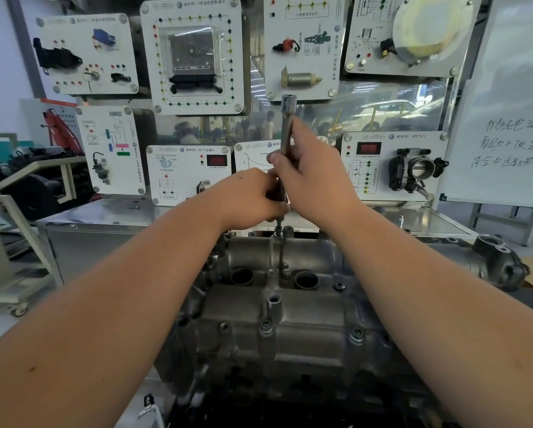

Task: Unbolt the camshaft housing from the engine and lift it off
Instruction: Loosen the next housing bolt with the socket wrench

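- The camshaft housing (289,319) sits in the lower middle of the frame, a grey cast metal cover on top of the engine, reaching from the bottom edge up to just under the two hands.
- Its bolts show along the near edge, one at (355,334), and two round open wells (305,279) lie side by side across the middle of it.
- A long extension bar (286,131) stands nearly upright in the centre of the frame, its socket end up near the panels and its lower tip down on a bolt at the far edge of the housing.
- The right hand (314,177) has its fingers curled round the bar's middle, thumb laid across the front.
- The left hand (249,199) grips the bar lower down, just above the tip, fingers wrapped and touching the right hand.
- Both forearms come in from the bottom corners and meet at the centre.
- Behind the engine runs a steel-topped bench (104,214), left to right across the middle of the frame.
- Above it hang white training panels (194,54) carrying car parts and wiring diagrams; one at right centre holds a throttle body (416,171).
- A whiteboard (506,118) with handwriting fills the right edge.
- A cast metal part (499,264) rests at right, beside the engine.
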`<action>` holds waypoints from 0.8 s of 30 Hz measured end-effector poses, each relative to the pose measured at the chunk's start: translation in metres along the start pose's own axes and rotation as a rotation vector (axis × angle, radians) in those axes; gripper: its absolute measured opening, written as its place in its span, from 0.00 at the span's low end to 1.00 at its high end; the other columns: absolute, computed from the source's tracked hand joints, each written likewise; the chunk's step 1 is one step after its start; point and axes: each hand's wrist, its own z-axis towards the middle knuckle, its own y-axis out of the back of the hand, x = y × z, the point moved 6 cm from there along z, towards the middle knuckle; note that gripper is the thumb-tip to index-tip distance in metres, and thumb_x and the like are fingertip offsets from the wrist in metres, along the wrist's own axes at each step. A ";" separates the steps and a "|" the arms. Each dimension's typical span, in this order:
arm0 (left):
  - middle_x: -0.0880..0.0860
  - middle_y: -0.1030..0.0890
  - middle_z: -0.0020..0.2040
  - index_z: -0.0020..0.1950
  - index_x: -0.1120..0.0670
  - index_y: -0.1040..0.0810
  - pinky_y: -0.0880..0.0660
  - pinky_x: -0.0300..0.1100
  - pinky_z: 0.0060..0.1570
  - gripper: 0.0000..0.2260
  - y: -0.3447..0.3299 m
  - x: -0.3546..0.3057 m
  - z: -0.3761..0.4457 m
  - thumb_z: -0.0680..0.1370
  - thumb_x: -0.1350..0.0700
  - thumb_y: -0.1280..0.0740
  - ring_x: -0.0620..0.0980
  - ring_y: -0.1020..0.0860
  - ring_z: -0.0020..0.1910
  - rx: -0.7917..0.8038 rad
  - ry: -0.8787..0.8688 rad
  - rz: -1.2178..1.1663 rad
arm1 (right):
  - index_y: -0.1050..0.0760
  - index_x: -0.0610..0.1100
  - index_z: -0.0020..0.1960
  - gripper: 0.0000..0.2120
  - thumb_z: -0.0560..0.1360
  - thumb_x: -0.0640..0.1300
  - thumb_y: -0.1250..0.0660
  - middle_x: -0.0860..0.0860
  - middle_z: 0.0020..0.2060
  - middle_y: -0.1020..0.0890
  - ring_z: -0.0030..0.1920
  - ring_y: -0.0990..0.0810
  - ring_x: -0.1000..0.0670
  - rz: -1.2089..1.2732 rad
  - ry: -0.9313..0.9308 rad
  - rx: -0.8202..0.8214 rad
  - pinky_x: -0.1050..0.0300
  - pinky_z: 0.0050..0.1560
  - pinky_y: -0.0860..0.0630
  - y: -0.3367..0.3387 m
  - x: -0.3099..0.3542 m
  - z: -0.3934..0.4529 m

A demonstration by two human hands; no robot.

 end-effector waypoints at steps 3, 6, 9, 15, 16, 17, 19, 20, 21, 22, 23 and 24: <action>0.44 0.16 0.34 0.44 0.52 0.17 0.24 0.39 0.44 0.07 0.000 0.001 0.001 0.79 0.51 0.30 0.38 0.18 0.37 0.001 0.013 -0.005 | 0.32 0.43 0.73 0.21 0.81 0.45 0.35 0.51 0.42 0.17 0.43 0.18 0.51 -0.017 -0.001 -0.027 0.56 0.47 0.23 0.001 0.000 -0.001; 0.46 0.14 0.39 0.48 0.53 0.16 0.20 0.46 0.51 0.09 -0.001 0.001 0.001 0.80 0.49 0.31 0.42 0.16 0.39 0.016 0.015 -0.004 | 0.25 0.45 0.64 0.14 0.79 0.45 0.32 0.52 0.42 0.17 0.42 0.19 0.51 -0.025 -0.010 -0.097 0.56 0.47 0.23 0.006 -0.001 -0.002; 0.48 0.13 0.41 0.49 0.54 0.16 0.20 0.50 0.53 0.11 0.000 0.000 0.000 0.80 0.47 0.31 0.46 0.15 0.41 0.019 0.018 0.027 | 0.24 0.46 0.63 0.12 0.80 0.43 0.34 0.50 0.41 0.17 0.43 0.18 0.49 -0.008 -0.006 -0.065 0.51 0.49 0.22 0.005 -0.001 0.000; 0.51 0.14 0.42 0.50 0.56 0.16 0.21 0.53 0.55 0.13 0.000 -0.003 -0.002 0.79 0.48 0.33 0.49 0.16 0.45 0.016 0.016 -0.012 | 0.36 0.47 0.76 0.23 0.82 0.41 0.37 0.46 0.47 0.16 0.49 0.16 0.46 0.048 -0.017 0.013 0.44 0.54 0.20 -0.002 -0.001 0.000; 0.48 0.14 0.42 0.50 0.55 0.16 0.21 0.53 0.55 0.10 0.000 -0.002 -0.002 0.80 0.49 0.33 0.47 0.16 0.45 0.023 0.018 -0.024 | 0.38 0.47 0.78 0.25 0.82 0.42 0.37 0.46 0.48 0.16 0.50 0.16 0.46 0.052 -0.025 0.009 0.44 0.55 0.20 -0.002 -0.002 0.000; 0.46 0.14 0.41 0.50 0.53 0.16 0.21 0.51 0.55 0.08 0.000 -0.001 -0.002 0.80 0.50 0.32 0.45 0.16 0.44 0.027 0.017 -0.025 | 0.40 0.47 0.79 0.27 0.82 0.42 0.37 0.46 0.48 0.16 0.50 0.16 0.45 0.054 -0.030 0.006 0.43 0.55 0.20 -0.003 -0.003 0.000; 0.46 0.15 0.39 0.50 0.53 0.17 0.20 0.50 0.53 0.07 0.001 -0.001 -0.001 0.81 0.51 0.32 0.44 0.16 0.41 0.020 0.010 -0.008 | 0.41 0.48 0.79 0.28 0.82 0.42 0.37 0.45 0.47 0.15 0.49 0.16 0.46 0.066 -0.025 -0.003 0.43 0.54 0.20 -0.003 -0.003 0.000; 0.47 0.14 0.39 0.49 0.53 0.16 0.20 0.50 0.52 0.08 0.001 -0.001 -0.001 0.80 0.50 0.32 0.46 0.16 0.41 0.014 0.006 0.003 | 0.40 0.47 0.79 0.28 0.82 0.42 0.36 0.45 0.48 0.15 0.48 0.16 0.46 0.072 -0.021 -0.012 0.43 0.54 0.20 -0.002 -0.003 -0.001; 0.48 0.14 0.40 0.50 0.54 0.16 0.20 0.51 0.52 0.09 0.001 -0.002 -0.001 0.80 0.50 0.32 0.46 0.16 0.41 0.009 0.004 0.012 | 0.38 0.47 0.78 0.27 0.81 0.43 0.35 0.46 0.49 0.15 0.49 0.16 0.48 0.072 -0.018 -0.025 0.44 0.55 0.20 -0.001 -0.003 -0.002; 0.49 0.14 0.41 0.50 0.54 0.16 0.19 0.50 0.52 0.10 0.001 -0.002 -0.001 0.80 0.49 0.32 0.46 0.15 0.41 0.004 0.001 0.016 | 0.35 0.47 0.77 0.27 0.80 0.44 0.33 0.48 0.51 0.15 0.50 0.16 0.49 0.060 -0.018 -0.042 0.47 0.57 0.20 0.000 -0.003 -0.002; 0.49 0.14 0.41 0.50 0.54 0.16 0.19 0.50 0.52 0.10 0.001 -0.002 -0.001 0.80 0.48 0.31 0.45 0.15 0.40 -0.003 0.002 0.015 | 0.33 0.48 0.76 0.26 0.79 0.45 0.31 0.50 0.51 0.16 0.50 0.17 0.50 0.034 -0.016 -0.060 0.50 0.57 0.21 0.002 -0.003 -0.002; 0.49 0.14 0.41 0.50 0.55 0.16 0.19 0.48 0.51 0.12 0.001 -0.002 -0.001 0.79 0.47 0.31 0.45 0.15 0.39 -0.010 0.006 0.008 | 0.30 0.48 0.74 0.25 0.78 0.46 0.30 0.52 0.50 0.16 0.49 0.18 0.51 0.002 -0.011 -0.077 0.54 0.55 0.22 0.003 -0.003 -0.002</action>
